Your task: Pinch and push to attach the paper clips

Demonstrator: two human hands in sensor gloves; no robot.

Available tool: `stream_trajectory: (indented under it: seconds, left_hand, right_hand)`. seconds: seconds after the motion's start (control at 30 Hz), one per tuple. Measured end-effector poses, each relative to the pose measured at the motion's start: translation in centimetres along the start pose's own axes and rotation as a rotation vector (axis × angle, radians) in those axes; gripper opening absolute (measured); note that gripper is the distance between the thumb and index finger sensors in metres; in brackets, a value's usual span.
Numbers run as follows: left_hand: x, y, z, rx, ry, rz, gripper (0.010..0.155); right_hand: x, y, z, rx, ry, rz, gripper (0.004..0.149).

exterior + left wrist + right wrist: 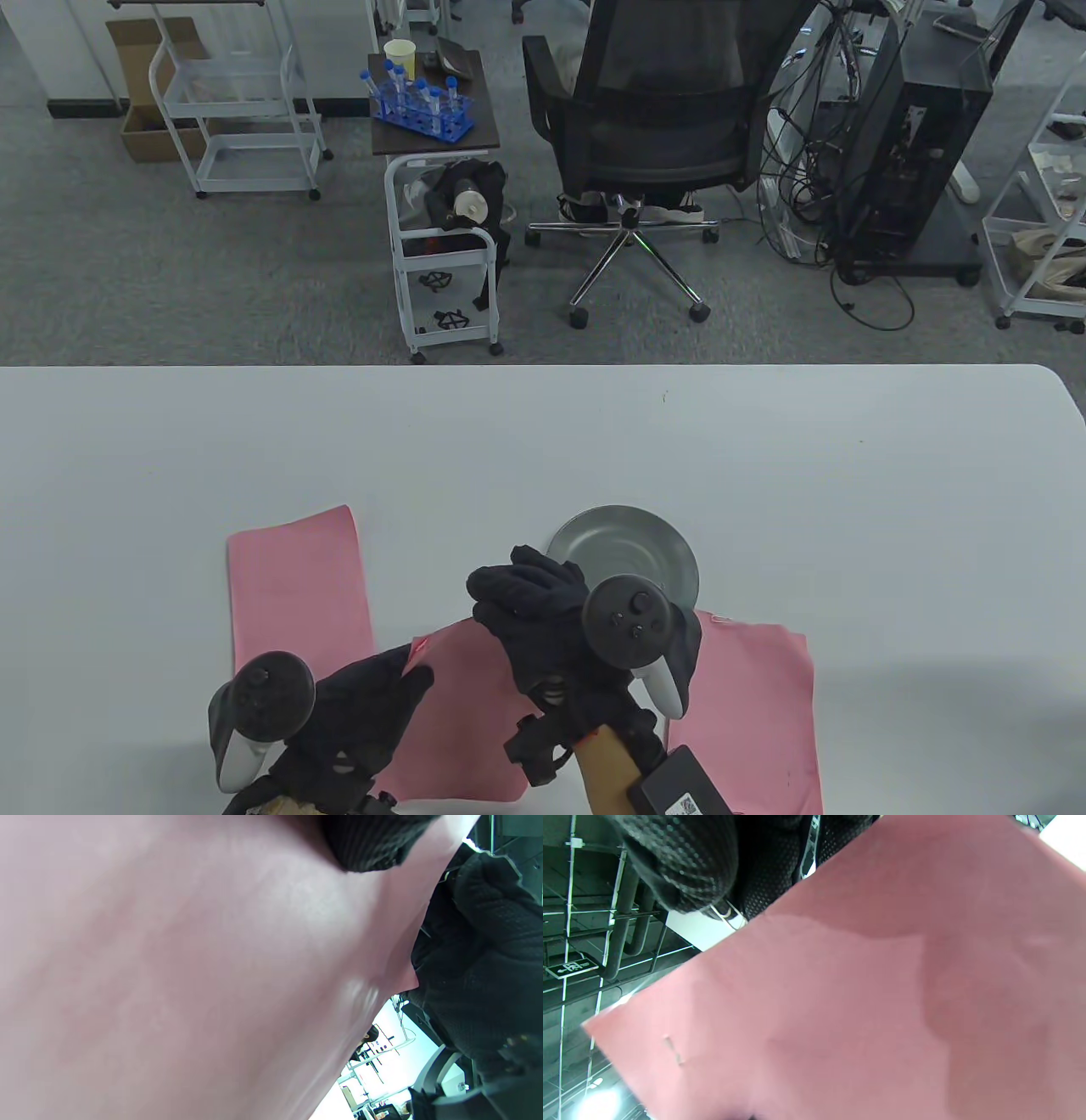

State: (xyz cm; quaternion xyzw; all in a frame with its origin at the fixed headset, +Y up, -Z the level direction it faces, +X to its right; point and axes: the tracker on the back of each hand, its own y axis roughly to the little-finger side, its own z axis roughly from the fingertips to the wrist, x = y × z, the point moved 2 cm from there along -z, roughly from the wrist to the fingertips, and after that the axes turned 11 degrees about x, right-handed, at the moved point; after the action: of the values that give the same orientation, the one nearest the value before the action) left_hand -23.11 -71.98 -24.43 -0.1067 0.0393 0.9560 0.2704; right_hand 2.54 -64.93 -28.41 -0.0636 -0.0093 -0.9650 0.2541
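Note:
My left hand (pixel 411 675) grips the near-left corner of a pink paper sheet (pixel 462 722) and holds it lifted off the table. In the left wrist view the sheet (pixel 191 976) fills the frame, with one fingertip (pixel 369 840) on it. My right hand (pixel 513 598) is at the sheet's top edge. In the right wrist view its fingers (pixel 683 866) pinch a metal paper clip (pixel 726 915) right at the edge of the sheet (pixel 865 997). A small dent marks the sheet near one corner (pixel 672 1050).
A second pink sheet (pixel 297 586) lies flat to the left. A third pink sheet (pixel 751 705), with a clip on its top edge (pixel 721 618), lies to the right. A grey metal plate (pixel 632 552) sits just beyond my right hand. The table's far edge is well beyond.

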Motion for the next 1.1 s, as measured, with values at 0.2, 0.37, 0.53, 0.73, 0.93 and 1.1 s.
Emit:
stream_trajectory:
  seconds: [0.2, 0.37, 0.53, 0.73, 0.93, 1.1]
  left_hand:
    - [-0.1, 0.5, -0.3, 0.018, 0.043, 0.06, 0.042]
    - [-0.2, 0.4, -0.3, 0.012, 0.078, 0.088, 0.042]
    - [-0.3, 0.4, -0.4, -0.003, 0.092, 0.088, 0.042]
    - [-0.1, 0.5, -0.4, 0.007, 0.092, 0.079, 0.042]
    - [-0.2, 0.6, -0.4, 0.011, 0.107, 0.082, 0.042]
    - [-0.4, 0.6, -0.5, 0.005, 0.113, 0.081, 0.042]
  right_hand:
    - [0.9, 0.4, 0.0, 0.001, -0.045, -0.034, 0.036]
    - [0.9, 0.5, 0.1, -0.004, -0.062, -0.061, 0.037]
    - [1.3, 0.9, 0.1, -0.011, -0.07, -0.046, 0.037]
    - [2.0, 0.4, 0.7, -0.148, -0.082, 0.1, 0.059]
    - [1.8, -1.6, 2.6, -0.314, 0.19, 0.528, 0.05]
    - [1.7, -1.1, 2.4, -0.286, 0.185, 0.449, 0.048]
